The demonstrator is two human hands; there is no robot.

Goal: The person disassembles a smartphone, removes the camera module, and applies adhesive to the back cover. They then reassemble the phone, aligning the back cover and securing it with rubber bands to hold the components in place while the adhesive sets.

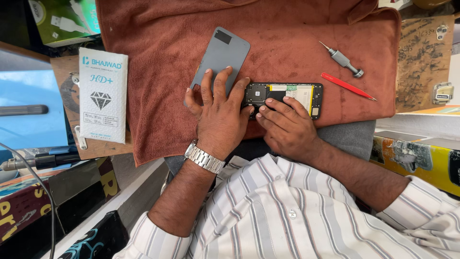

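An opened black phone (293, 93), its back off and its circuit board and battery showing, lies on a rust-brown towel (287, 38). My left hand (219, 115), with a metal watch on the wrist, lies palm down over the lower end of the phone's grey back cover (221, 52). Its index finger and thumb hold the phone's left end. My right hand (287, 125) comes in from the right. Its fingertips press on the phone's inner left part and the thumb sits at the near edge.
A small metal screwdriver (342, 59) and a thin red pointed tool (348, 87) lie on the towel to the right of the phone. A white padded packet (102, 96) lies left of the towel. Boxes and a cable crowd the left side.
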